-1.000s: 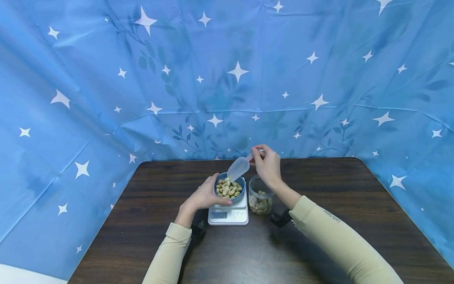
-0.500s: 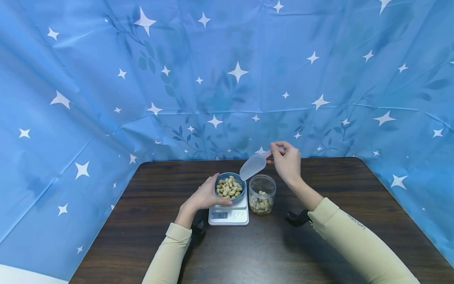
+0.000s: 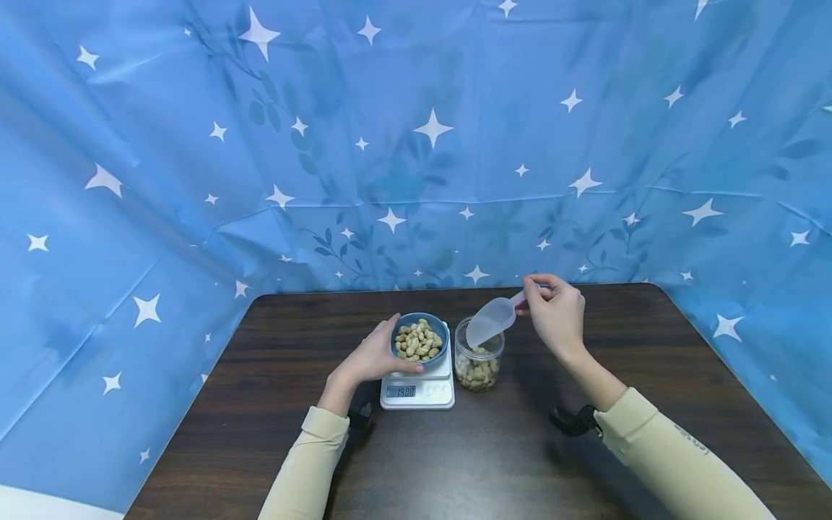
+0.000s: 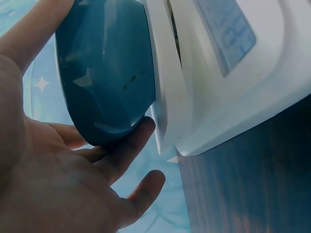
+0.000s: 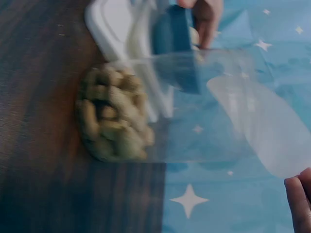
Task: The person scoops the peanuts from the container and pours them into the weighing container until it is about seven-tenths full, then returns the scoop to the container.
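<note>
A blue bowl (image 4: 109, 63) of peanuts (image 3: 416, 341) stands on a white digital kitchen scale (image 3: 434, 393). My left hand (image 3: 372, 359) grips the bowl from the left, thumb along its near side and fingers round the far side. To the scale's right is a clear jar (image 3: 497, 354), partly filled with peanuts (image 5: 116, 116). Over the jar's mouth, my right hand (image 3: 556, 314) pinches the handle of a translucent scoop (image 3: 492, 319). The scoop's tip points down and left, at the jar's opening. No peanuts can be made out in it.
The dark wooden table (image 3: 273, 404) ends at a blue star-patterned curtain (image 3: 416, 144) behind it. The jar stands close beside the scale. A dark band (image 3: 575, 420) is on my right wrist. The scale's display (image 3: 401, 391) is lit with small digits.
My right hand has moved right with the scoop, from over the bowl to above the jar, and then slightly down. The scale's digits have changed. My left hand stays on the bowl.
</note>
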A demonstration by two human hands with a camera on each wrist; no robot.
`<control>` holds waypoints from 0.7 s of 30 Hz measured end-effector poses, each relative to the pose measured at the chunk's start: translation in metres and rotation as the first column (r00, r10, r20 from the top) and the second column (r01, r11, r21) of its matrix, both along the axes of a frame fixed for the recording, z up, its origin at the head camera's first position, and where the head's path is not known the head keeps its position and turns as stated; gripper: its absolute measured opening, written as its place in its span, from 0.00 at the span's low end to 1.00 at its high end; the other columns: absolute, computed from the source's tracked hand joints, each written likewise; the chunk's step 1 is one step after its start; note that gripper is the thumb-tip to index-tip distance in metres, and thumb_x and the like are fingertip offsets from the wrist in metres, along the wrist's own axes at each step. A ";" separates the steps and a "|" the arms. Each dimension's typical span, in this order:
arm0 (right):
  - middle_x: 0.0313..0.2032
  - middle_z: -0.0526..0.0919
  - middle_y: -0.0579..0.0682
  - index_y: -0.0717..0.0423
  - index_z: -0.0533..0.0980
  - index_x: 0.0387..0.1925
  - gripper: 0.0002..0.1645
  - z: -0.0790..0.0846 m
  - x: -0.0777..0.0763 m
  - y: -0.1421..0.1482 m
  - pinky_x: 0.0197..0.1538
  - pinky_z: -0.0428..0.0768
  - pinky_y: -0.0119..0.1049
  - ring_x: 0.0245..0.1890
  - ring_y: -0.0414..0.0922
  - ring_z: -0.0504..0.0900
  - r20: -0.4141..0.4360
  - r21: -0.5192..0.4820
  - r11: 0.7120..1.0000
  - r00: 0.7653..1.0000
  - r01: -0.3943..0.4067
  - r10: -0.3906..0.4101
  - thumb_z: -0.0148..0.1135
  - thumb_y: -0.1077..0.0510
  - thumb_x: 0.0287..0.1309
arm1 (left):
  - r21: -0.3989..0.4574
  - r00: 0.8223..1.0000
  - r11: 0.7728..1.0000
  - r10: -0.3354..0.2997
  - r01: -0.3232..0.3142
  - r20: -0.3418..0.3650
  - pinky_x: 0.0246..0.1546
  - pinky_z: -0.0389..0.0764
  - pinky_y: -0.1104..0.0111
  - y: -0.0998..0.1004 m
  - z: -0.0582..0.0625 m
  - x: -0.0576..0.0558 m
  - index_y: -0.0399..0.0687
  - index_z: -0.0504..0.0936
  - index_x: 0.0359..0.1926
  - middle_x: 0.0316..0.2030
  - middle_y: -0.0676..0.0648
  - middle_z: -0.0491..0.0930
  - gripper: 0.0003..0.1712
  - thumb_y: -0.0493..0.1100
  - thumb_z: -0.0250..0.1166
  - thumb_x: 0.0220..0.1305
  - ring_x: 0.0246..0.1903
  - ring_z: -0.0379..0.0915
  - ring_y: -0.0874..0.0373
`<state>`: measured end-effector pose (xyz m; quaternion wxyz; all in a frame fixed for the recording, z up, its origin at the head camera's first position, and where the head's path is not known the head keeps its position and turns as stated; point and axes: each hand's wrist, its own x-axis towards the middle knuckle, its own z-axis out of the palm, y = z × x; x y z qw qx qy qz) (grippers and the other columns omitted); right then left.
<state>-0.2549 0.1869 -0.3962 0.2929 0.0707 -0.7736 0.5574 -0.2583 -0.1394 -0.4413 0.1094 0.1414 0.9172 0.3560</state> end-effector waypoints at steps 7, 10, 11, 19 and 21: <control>0.22 0.87 0.50 0.65 0.86 0.40 0.12 -0.024 0.010 -0.015 0.18 0.73 0.24 0.14 0.37 0.79 -0.020 0.153 0.988 1.000 0.022 -0.019 0.63 0.58 0.72 | 0.010 1.000 1.000 -0.010 0.010 0.005 0.68 0.62 0.42 0.000 -0.002 0.000 0.43 0.47 0.82 0.79 0.35 0.49 0.72 0.63 0.81 0.49 0.75 0.51 0.38; 0.21 0.86 0.47 0.63 0.86 0.37 0.11 -0.033 0.013 -0.019 0.14 0.61 0.26 0.09 0.35 0.67 -0.044 0.209 0.977 0.998 0.047 -0.039 0.64 0.59 0.70 | 0.006 1.000 1.000 -0.010 0.010 0.007 0.68 0.62 0.42 0.001 -0.002 0.001 0.42 0.47 0.82 0.79 0.35 0.49 0.72 0.63 0.81 0.49 0.75 0.51 0.38; 0.21 0.86 0.46 0.63 0.86 0.36 0.10 -0.035 0.013 -0.020 0.15 0.59 0.28 0.10 0.36 0.65 -0.057 0.221 0.974 0.997 0.057 -0.046 0.65 0.60 0.70 | 0.004 1.000 1.000 -0.009 0.009 0.007 0.68 0.61 0.42 0.001 -0.002 0.001 0.43 0.47 0.82 0.79 0.35 0.49 0.72 0.63 0.81 0.49 0.75 0.50 0.38; 0.32 0.83 0.52 0.62 0.84 0.38 0.13 -0.043 0.015 -0.009 0.33 0.73 0.40 0.27 0.47 0.77 -0.032 0.318 0.948 0.999 0.028 -0.019 0.60 0.56 0.73 | 0.024 1.000 1.000 -0.011 0.011 -0.010 0.66 0.59 0.35 -0.002 -0.005 0.003 0.48 0.44 0.83 0.79 0.37 0.46 0.71 0.67 0.77 0.53 0.75 0.47 0.35; 0.38 0.85 0.57 0.63 0.83 0.45 0.19 -0.042 0.015 0.002 0.40 0.76 0.47 0.34 0.52 0.81 0.022 0.333 0.943 1.000 -0.005 -0.002 0.55 0.51 0.77 | 0.060 0.999 0.998 -0.011 0.014 -0.044 0.67 0.55 0.34 -0.007 -0.006 0.003 0.50 0.44 0.83 0.80 0.39 0.45 0.66 0.68 0.72 0.59 0.75 0.47 0.35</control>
